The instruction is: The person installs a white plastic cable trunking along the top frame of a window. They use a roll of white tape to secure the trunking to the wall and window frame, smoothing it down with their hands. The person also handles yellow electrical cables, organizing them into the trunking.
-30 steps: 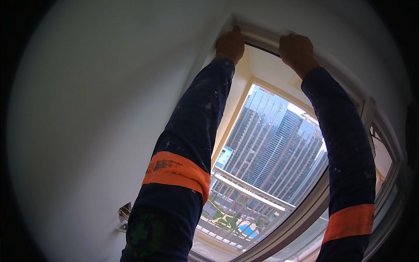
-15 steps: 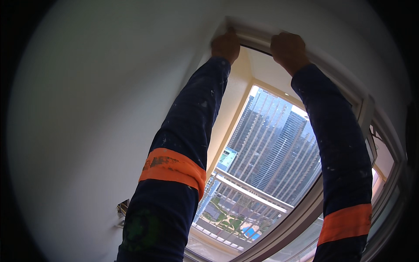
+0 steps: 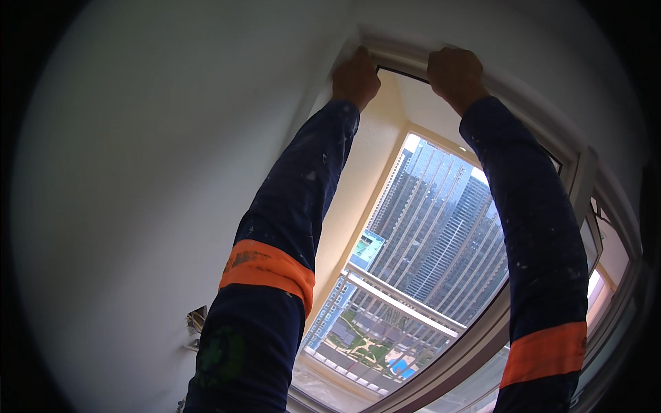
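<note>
My left hand (image 3: 355,78) is closed at the upper left corner of a pale frame (image 3: 399,60) around a tall opening, its fingertips partly hidden against the edge. Farther right along the same top bar, my right hand (image 3: 456,76) is raised with fingers curled over the bar. Both arms are in dark navy sleeves with orange bands, speckled with white marks. Below the bar, the opening shows a cream side wall (image 3: 372,165) and pale upper surface of a balcony.
A white wall (image 3: 124,172) fills the left, with a square hole holding loose wires (image 3: 195,320). Outside are a balcony railing (image 3: 399,303), high-rise towers (image 3: 441,220) and, far below, gardens with a blue pool. More framed glass panes (image 3: 606,330) curve along the right.
Both hands and arms sit slightly farther left in the picture, still on the top bar. The balcony opening behind them has shifted a little to the right in view.
</note>
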Motion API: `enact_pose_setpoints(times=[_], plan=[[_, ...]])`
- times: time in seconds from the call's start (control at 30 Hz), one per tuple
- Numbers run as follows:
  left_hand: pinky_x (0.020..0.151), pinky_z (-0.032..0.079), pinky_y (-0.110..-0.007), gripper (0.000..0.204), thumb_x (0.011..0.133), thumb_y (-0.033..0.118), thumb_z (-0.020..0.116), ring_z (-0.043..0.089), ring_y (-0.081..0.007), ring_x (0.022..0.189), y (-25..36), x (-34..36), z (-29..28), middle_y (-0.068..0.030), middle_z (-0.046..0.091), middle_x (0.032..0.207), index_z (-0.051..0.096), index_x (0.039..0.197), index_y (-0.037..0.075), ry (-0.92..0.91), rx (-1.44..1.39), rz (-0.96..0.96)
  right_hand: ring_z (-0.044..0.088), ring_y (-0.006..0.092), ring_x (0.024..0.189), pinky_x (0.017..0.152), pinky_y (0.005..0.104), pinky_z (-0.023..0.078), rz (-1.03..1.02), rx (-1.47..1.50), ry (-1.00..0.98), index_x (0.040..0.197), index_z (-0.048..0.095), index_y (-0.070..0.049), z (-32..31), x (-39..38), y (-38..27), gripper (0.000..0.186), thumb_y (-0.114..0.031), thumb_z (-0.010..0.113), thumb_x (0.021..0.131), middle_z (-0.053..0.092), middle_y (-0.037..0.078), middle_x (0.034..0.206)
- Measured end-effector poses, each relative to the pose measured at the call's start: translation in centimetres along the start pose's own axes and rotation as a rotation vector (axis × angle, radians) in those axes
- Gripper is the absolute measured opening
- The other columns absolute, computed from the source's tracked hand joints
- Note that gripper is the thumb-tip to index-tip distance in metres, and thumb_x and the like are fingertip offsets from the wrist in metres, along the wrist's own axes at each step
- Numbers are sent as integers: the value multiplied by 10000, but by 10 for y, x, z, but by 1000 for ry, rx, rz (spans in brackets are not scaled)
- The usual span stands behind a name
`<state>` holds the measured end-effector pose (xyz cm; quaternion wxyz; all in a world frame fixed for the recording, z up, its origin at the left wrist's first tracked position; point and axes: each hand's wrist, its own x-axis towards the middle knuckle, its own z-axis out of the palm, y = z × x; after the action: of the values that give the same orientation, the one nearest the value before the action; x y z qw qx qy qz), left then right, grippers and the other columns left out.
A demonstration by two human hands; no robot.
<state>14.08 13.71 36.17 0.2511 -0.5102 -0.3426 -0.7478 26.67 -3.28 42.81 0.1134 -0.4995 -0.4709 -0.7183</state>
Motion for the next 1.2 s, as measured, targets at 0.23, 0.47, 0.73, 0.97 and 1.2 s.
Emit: enact_pose_setpoints(times=[0.23,0.47,0.73,0.97,1.2], plan=[[770,597,-458,503,892,120,603,750,-357,879,13,10,0,-189,744,958,529,1379,18,-119,101,59,767,313,855,657,477,602,-95,-22,93,946,806,-113,19,7,9,186,-151,636,879,769,112,926],[802,584,-457,651,913,112,533,734,-343,893,41,-4,-2,-198,736,973,423,1552,55,-183,38,125,759,320,882,763,440,603,-102,-44,48,965,790,-93,4,3,18,184,-159,650,864,758,147,945],[767,593,-423,729,896,94,585,743,-294,859,49,-14,2,-145,741,902,350,1582,17,-122,11,109,762,339,834,747,459,603,-132,0,105,951,766,-69,8,9,25,205,-197,627,872,763,161,890],[741,594,-448,727,883,79,588,742,-319,808,63,-20,-2,-163,736,854,354,1565,-20,-136,-69,160,765,352,887,788,447,607,-115,-7,26,1010,769,-62,0,13,21,241,-214,630,884,771,182,965],[795,592,-463,373,879,84,566,735,-379,849,101,-27,2,-235,724,888,647,1220,-46,-240,-238,156,760,351,928,817,446,606,-89,-5,-16,1058,770,-73,-7,14,16,275,-257,662,885,771,172,1003]])
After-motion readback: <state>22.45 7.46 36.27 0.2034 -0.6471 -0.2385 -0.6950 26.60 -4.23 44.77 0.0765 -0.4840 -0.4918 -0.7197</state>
